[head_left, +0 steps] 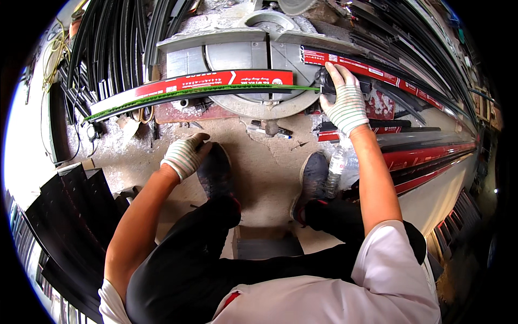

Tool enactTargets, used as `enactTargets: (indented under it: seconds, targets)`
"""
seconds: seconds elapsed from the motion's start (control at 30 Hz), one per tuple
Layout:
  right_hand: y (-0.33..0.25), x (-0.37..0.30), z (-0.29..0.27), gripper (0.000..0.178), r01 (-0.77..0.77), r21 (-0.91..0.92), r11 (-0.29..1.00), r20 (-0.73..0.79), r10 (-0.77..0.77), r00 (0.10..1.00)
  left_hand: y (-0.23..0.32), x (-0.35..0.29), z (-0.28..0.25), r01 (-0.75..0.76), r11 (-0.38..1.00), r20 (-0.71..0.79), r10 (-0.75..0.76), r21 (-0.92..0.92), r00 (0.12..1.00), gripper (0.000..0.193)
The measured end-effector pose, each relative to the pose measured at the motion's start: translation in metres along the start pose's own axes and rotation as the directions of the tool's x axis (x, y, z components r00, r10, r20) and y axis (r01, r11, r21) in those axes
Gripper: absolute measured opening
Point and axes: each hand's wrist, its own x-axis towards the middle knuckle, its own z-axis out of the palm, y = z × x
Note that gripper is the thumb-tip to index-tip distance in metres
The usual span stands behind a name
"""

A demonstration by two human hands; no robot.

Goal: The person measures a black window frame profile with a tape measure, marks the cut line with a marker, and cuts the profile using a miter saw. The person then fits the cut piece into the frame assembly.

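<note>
Head view: the right hand gripped a black tape measure by the front right edge of the saw table; its green blade ran along a red-labelled strip overhanging the left edge. Measuring seemed under way, no mark visible. Left hand hung half-curled, fingers apart, seemingly empty.

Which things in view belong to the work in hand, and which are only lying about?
Seemingly in use:
black tape measure, in the right hand
its extended green tape
red-faced profile
saw base

Probably lying about:
clear plastic bottle
black strips, upper left
</note>
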Motion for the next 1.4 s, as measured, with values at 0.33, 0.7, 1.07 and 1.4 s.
enactTargets:
  seconds: [0.33,0.7,1.07,1.4]
  targets:
    - [0.006,0.008,0.001,0.084,0.083,0.033,0.996,0.039,-0.084,0.996,0.017,-0.005,-0.011,-0.208,0.975,-0.085,0.215,0.075,0.973,0.031]
    - [-0.042,-0.057,0.005,0.088,0.059,0.165,0.985,0.115,-0.078,0.990,0.121,-0.024,-0.055,-0.771,0.625,-0.337,0.756,0.120,0.560,0.020]
    - [-0.080,-0.148,0.060,0.082,-0.096,0.187,0.978,0.320,0.032,0.947,0.027,0.036,-0.121,-0.073,0.755,-0.416,0.436,0.651,0.798,0.091]
    - [-0.088,-0.154,0.092,0.083,-0.139,0.174,0.975,0.462,0.044,0.886,0.019,0.060,-0.126,0.096,0.626,-0.357,0.305,0.774,0.883,0.067]
